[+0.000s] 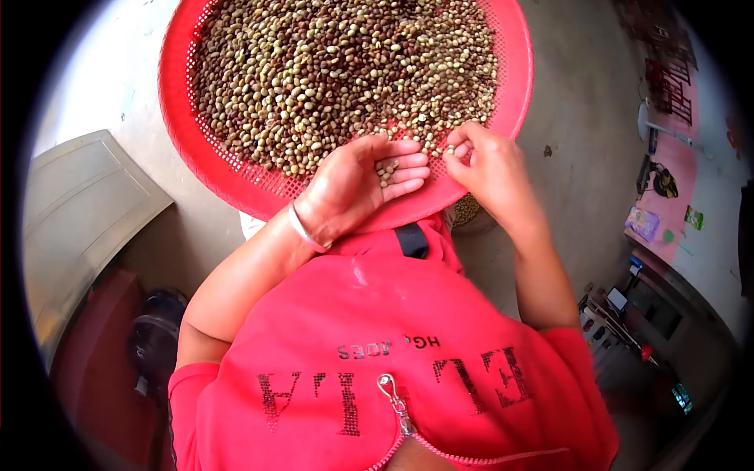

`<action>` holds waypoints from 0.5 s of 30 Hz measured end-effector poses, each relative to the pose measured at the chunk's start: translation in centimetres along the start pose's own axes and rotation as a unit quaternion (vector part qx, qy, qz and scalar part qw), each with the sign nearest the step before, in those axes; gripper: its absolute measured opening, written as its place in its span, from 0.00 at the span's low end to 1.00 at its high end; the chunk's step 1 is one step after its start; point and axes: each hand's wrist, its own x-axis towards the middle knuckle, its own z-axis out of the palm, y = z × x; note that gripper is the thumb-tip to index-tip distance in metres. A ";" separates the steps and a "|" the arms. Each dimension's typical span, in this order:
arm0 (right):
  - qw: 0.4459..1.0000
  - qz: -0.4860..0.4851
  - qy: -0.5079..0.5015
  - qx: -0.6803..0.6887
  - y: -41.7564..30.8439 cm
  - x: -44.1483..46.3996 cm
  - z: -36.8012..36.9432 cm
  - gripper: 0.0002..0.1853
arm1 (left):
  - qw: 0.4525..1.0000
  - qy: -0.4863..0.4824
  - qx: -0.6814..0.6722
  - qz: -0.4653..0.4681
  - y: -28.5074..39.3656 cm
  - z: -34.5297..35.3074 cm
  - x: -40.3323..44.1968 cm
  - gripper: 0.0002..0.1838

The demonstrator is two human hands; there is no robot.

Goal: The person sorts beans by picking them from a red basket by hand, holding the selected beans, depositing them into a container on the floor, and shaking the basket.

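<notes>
A round red basket (514, 78) with a perforated bottom holds a heap of green, tan and brown beans (314, 78). Palm up over the basket's near edge, my left hand (369, 177) has its fingers stretched out and cupped, with several beans (385, 173) lying in it. A silver bangle (302, 228) is on that wrist. Just to the right, my right hand (483, 161) is closed, thumb against the fingers, at the near right edge of the heap. A pale bean (450, 149) shows at its fingertips.
Below the basket, a container of beans (466, 210) is partly visible on the floor. A pale metal panel (94, 204) stands at the left, with a dark rounded object (157, 330) beneath it. On the right are a pink surface (667, 188) with packets and a cluttered shelf (620, 314).
</notes>
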 end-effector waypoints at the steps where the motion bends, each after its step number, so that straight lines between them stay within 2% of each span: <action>1: 0.992 0.021 -0.039 0.120 -0.6 -0.4 -0.7 0.10 | 1.000 0.003 -0.001 0.000 0.1 0.4 -0.1 0.23; 2: 0.992 0.022 -0.040 0.122 -1.2 -0.7 -1.2 0.10 | 0.999 -0.012 -0.040 -0.006 0.3 1.0 -0.2 0.25; 4: 0.960 -0.038 -0.081 0.265 -2.0 -1.3 -1.9 0.11 | 0.997 -0.027 -0.076 -0.017 0.2 1.1 -0.1 0.27; 6: 0.972 -0.032 -0.039 0.228 -0.7 -1.1 -1.2 0.10 | 0.994 -0.063 -0.091 -0.012 0.2 0.6 0.3 0.30; 8: 0.983 -0.010 0.033 0.178 0.4 -0.6 -0.1 0.09 | 0.995 -0.056 -0.087 -0.010 0.5 0.9 -0.2 0.30; 10: 0.989 0.003 0.018 0.144 0.7 -0.5 0.6 0.10 | 0.996 -0.036 -0.084 -0.016 0.6 1.0 -0.5 0.29; 12: 0.995 -0.080 0.053 0.006 1.0 -0.2 1.7 0.13 | 0.995 -0.040 -0.090 -0.009 0.4 0.7 -0.5 0.27; 15: 0.995 -0.084 0.055 -0.028 0.8 0.3 2.3 0.15 | 0.998 -0.016 -0.056 -0.003 0.2 0.1 -0.6 0.20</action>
